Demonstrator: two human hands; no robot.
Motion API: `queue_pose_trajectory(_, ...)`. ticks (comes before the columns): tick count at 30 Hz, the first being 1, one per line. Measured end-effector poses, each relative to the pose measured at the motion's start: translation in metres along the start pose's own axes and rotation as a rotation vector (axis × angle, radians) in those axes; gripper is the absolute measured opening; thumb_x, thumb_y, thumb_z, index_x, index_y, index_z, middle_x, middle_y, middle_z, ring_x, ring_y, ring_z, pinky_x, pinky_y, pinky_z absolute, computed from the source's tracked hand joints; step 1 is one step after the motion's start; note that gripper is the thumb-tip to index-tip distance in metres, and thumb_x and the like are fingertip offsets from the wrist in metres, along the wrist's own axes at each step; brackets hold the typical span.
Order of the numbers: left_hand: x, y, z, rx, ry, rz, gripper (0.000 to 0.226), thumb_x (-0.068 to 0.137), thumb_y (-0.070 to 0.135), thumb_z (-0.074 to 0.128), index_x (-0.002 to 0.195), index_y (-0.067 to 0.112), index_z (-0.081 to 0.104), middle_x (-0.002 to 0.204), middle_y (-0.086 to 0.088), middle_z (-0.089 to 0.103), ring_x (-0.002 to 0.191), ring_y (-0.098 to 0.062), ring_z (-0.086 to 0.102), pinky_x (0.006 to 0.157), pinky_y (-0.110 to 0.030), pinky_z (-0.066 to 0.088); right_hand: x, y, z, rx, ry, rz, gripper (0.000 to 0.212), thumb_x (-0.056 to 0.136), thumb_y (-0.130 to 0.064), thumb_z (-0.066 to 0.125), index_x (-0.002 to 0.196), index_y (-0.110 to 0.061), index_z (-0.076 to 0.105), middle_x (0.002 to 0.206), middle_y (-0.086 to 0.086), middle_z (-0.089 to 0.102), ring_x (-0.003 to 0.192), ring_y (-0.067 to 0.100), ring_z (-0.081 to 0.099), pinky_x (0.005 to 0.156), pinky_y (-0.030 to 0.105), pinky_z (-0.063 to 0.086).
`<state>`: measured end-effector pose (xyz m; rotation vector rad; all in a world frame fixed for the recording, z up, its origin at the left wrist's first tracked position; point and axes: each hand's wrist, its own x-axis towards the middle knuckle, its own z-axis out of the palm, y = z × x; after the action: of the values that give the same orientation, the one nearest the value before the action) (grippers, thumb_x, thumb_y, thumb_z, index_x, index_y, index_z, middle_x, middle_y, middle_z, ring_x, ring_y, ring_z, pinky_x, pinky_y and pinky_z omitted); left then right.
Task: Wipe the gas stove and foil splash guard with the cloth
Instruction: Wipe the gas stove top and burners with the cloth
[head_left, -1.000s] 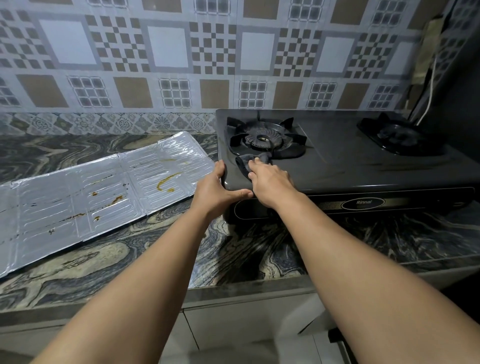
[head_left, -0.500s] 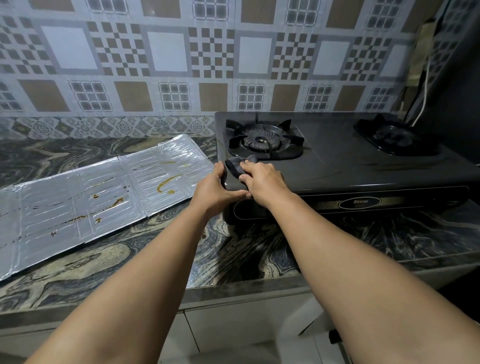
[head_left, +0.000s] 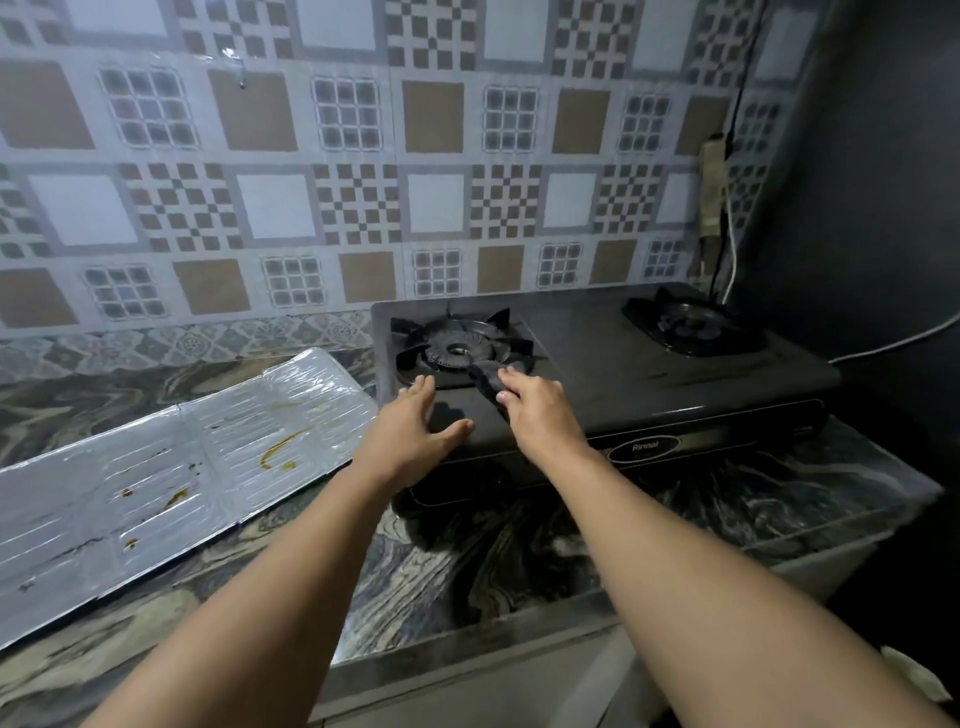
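Cloth (head_left: 485, 382), dark and bunched, lay on the black gas stove (head_left: 649, 374) beside its left burner (head_left: 460, 348), pinched in the right hand (head_left: 537, 410). Left hand (head_left: 415, 426) rested flat, fingers straight, on the stove's corner. Stained foil splash guard (head_left: 171, 483) lay flat on the marble counter (head_left: 493, 561).

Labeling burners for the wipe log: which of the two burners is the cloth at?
The left burner, at the stove's foil-side end. The right hand holds the dark cloth against its front edge; the right burner sits untouched by the wall.
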<state>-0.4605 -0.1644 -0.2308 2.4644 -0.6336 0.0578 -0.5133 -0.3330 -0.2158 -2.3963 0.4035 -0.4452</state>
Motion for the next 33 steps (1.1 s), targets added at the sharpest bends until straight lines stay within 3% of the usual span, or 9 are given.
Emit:
queue_pose_trajectory(10,0.042,0.094,0.057,0.081,-0.170,0.113,0.072,0.094,0.052,0.051,0.151,0.011,0.032,0.159,-0.008,0.029,0.147,-0.032,0.025,0.116,-0.037,0.028,0.022,0.089,-0.083,-0.110,0.157,0.068,0.036,0.096,-0.024,0.056,0.131,-0.017,0.060,0.129,0.006,0.064,0.123,0.028,0.053,0.104,0.037,0.043)
queue_pose_trajectory(13,0.058,0.114,0.079,0.107,-0.192,0.130,0.067,0.093,0.055,0.052,0.143,0.011,0.042,0.153,-0.011,0.040,0.143,-0.035,0.032,0.110,-0.040,0.037,0.033,0.113,-0.099,-0.139,0.149,0.083,0.037,0.097,-0.027,0.054,0.133,-0.019,0.058,0.130,0.007,0.063,0.121,0.028,0.053,0.103,0.036,0.042)
queue_pose_trajectory(16,0.071,0.133,0.097,0.138,-0.193,0.120,0.073,0.092,0.057,0.051,0.150,0.016,0.035,0.157,-0.005,0.034,0.147,-0.031,0.026,0.114,-0.042,0.034,0.047,0.132,-0.111,-0.147,0.121,0.041,0.037,0.098,-0.022,0.054,0.134,-0.015,0.057,0.135,0.005,0.059,0.124,0.028,0.051,0.102,0.033,0.040)
queue_pose_trajectory(22,0.088,0.154,0.115,0.222,-0.188,0.049,0.071,0.092,0.056,0.052,0.147,0.015,0.038,0.155,-0.005,0.037,0.145,-0.031,0.027,0.113,-0.040,0.030,0.074,0.151,-0.111,-0.056,0.051,-0.019,0.038,0.097,-0.018,0.056,0.133,-0.010,0.057,0.135,0.009,0.059,0.128,0.026,0.052,0.106,0.033,0.042)
queue_pose_trajectory(27,0.090,0.158,0.119,0.246,-0.199,0.022,0.069,0.095,0.055,0.049,0.150,0.015,0.036,0.160,-0.002,0.029,0.148,-0.029,0.021,0.116,-0.039,0.024,0.076,0.147,-0.099,-0.252,-0.064,-0.072,0.038,0.101,-0.027,0.042,0.137,-0.016,0.051,0.143,0.006,0.050,0.126,0.030,0.051,0.101,0.043,0.043)
queue_pose_trajectory(30,0.090,0.158,0.118,0.219,-0.216,0.002,0.070,0.094,0.056,0.050,0.151,0.018,0.035,0.161,0.001,0.025,0.149,-0.027,0.017,0.117,-0.040,0.024,0.078,0.144,-0.105,-0.430,-0.102,-0.067,0.047,0.100,-0.038,0.029,0.145,-0.034,0.037,0.142,-0.001,0.051,0.129,0.029,0.043,0.107,0.050,0.032)
queue_pose_trajectory(33,0.089,0.158,0.118,0.217,-0.207,0.010,0.070,0.093,0.056,0.051,0.150,0.019,0.036,0.161,0.002,0.026,0.149,-0.025,0.018,0.116,-0.039,0.025,0.087,0.147,-0.118,-0.457,-0.112,-0.161,0.052,0.096,-0.036,0.029,0.148,-0.038,0.032,0.146,-0.002,0.047,0.134,0.028,0.034,0.111,0.052,0.026)
